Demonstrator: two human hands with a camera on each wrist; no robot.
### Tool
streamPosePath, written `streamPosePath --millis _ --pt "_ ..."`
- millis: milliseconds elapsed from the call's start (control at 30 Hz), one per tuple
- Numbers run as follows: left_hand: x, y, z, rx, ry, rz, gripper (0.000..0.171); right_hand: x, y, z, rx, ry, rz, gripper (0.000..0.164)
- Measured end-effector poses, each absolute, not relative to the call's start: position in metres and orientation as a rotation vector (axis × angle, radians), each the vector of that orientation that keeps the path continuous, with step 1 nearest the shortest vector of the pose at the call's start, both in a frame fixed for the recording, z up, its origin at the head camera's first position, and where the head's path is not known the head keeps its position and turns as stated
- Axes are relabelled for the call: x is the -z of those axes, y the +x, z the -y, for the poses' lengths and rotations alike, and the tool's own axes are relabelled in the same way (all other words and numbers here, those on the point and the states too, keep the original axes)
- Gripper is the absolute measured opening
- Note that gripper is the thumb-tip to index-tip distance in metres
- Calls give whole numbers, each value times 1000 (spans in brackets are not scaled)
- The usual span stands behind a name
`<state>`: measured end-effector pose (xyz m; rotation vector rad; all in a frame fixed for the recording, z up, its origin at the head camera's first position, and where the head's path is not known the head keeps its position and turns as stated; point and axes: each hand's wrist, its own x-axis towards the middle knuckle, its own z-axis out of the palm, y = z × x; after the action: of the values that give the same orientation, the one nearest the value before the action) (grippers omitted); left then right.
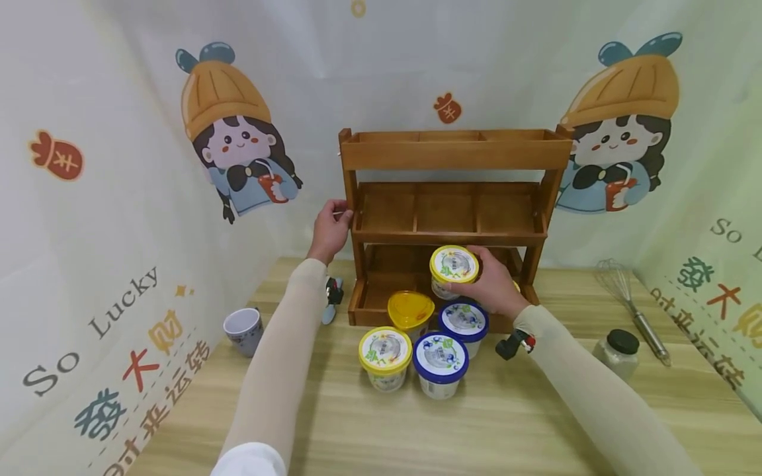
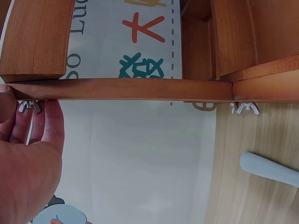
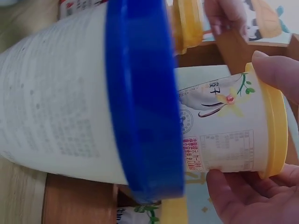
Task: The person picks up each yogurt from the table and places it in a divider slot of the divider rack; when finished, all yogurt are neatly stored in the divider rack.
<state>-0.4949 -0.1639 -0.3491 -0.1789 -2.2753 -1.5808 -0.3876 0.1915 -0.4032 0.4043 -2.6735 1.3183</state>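
My right hand point(image 1: 497, 284) grips a yellow-lidded tub point(image 1: 454, 268) in front of the lower tier of a wooden rack point(image 1: 455, 155). In the right wrist view the thumb lies at the yellow lid point(image 3: 273, 126), with fingers under the tub. At the rack's left post point(image 2: 121, 88) my left hand point(image 2: 32, 154) pinches the wood, fingertips beside a wing nut point(image 2: 30, 106). Below the held tub stand two blue-lidded tubs point(image 1: 440, 360), another yellow-lidded tub point(image 1: 385, 354) and a container with a translucent yellow top point(image 1: 411, 309). My right hand partly hides one more yellow lid.
A patterned mug point(image 1: 244, 330) stands left of my left arm. A pale blue-handled utensil point(image 1: 329, 312) lies beside the rack. To the right are a black-capped jar point(image 1: 619, 350) and a whisk point(image 1: 637, 317). Printed cloth point(image 1: 381, 73) hangs behind the table point(image 1: 512, 430).
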Motion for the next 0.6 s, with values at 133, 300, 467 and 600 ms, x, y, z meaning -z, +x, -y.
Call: streamPosePath --millis 133,300,467,600 --pt "352 -493 163 1571 -175 2276 34 410 -394 -188 -1276 403 2720 106" --pt "350 -493 164 1572 -176 2270 34 413 -403 -183 -1256 449 2726 104" --pt "348 -493 165 1570 -165 2283 34 413 -409 -178 -1182 480 2748 101" --pt "346 -491 163 1570 -164 2289 34 411 -411 -176 -1146 490 2771 102"
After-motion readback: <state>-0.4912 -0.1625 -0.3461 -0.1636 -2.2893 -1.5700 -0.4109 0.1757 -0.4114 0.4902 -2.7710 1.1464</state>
